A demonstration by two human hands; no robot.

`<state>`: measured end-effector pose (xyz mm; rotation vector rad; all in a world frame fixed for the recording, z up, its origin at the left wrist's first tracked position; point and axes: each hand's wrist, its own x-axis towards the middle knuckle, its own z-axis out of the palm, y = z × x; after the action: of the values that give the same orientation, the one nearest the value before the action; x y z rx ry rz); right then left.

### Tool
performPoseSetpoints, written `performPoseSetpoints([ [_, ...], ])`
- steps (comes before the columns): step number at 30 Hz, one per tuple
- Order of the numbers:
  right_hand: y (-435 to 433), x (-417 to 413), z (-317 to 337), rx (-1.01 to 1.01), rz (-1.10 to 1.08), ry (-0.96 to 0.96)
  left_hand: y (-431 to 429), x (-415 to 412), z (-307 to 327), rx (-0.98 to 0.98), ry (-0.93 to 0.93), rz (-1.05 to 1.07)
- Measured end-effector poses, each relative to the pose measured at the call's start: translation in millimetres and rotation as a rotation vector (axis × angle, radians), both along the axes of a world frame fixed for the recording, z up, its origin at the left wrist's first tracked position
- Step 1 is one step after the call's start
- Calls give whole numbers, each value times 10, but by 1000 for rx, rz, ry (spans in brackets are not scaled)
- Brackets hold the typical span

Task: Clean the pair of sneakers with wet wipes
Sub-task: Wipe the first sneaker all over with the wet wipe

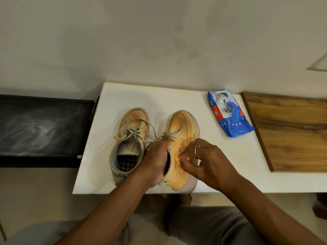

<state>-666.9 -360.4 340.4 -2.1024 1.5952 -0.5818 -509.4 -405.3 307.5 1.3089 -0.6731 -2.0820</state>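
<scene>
Left grip (157,160) holding sneaker (182,124), right grip (208,161) pinching wipe (177,155) against side

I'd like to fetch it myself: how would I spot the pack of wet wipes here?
Find the white tabletop against the wall. On its far right part, beside the wooden board, lies the wet wipes pack. It is the only blue, crinkled plastic packet, lying apart from the tan sneakers.

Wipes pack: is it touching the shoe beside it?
Apart. The head view shows a strip of bare table between the wipes pack and the nearer shoe.
</scene>
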Motion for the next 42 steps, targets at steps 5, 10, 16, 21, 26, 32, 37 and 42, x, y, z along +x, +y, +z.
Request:
performPoseSetpoints([
  [5, 57, 94, 23, -33, 254, -1, -7, 16, 17, -4, 1, -5],
  [10, -69, -15, -27, -16, -54, -39, 6, -7, -2, -18, -12, 4],
  [16, -112, 52, -48, -53, 2, -54, 9, -8, 8, -25, 6, -18],
  [21, -196, 115, -61, -29, 70, -41, 11, 13, 32, -43, 67, -30],
  [26, -369, 32, -62, 1, -108, 8, 11, 11, 37, -42, 156, -67],
  [32, -312, 121, -28, -3, 21, -44, 8, 33, 43, -38, 214, -76],
  [37, -412, -18, -70, 99, -85, 0, 7, 18, 40, -47, 218, -72],
  [42, -362, -5, -44, 61, -67, -20, 9, 23, 45, -49, 211, -72],
])
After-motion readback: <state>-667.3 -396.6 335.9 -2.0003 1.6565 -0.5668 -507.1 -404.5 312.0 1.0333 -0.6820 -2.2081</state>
